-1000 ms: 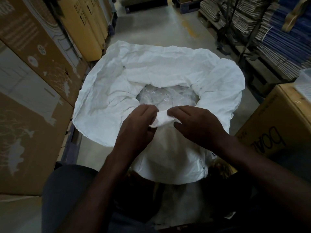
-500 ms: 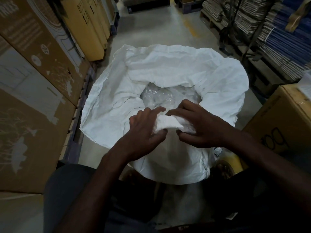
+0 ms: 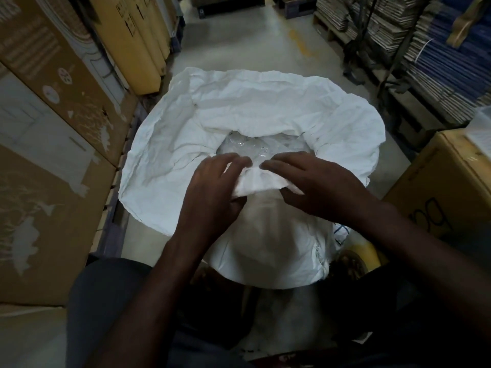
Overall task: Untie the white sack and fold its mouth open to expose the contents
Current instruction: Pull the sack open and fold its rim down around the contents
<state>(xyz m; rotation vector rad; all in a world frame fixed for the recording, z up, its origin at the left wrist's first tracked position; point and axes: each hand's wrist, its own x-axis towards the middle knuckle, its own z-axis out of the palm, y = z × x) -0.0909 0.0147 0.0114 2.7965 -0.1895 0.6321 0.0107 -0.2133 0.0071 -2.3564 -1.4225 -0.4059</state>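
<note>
The white sack point(image 3: 265, 107) stands on the floor in front of me, its mouth spread wide and its fabric rolled outward into a crumpled collar. Clear plastic-wrapped contents point(image 3: 255, 148) show in the opening at its middle. My left hand point(image 3: 212, 192) and my right hand point(image 3: 316, 187) both hold the near rim of the sack, fingers over the top of the rolled edge and thumbs beneath it. The two hands sit close together, fingertips almost meeting over the fold. The sack's lower body is partly hidden by my arms.
Tall printed cardboard boxes point(image 3: 53, 134) line the left side, yellow boxes point(image 3: 132, 41) behind them. Another cardboard box point(image 3: 449, 187) stands at the right. Stacked flat cardboard and blue sheets point(image 3: 435, 54) fill racks at the far right. A concrete aisle point(image 3: 252, 41) runs ahead.
Both hands have pushed the near rim forward and down, with fingers now stretched flat over the fold. The rolled edge under my hands is thicker than before.
</note>
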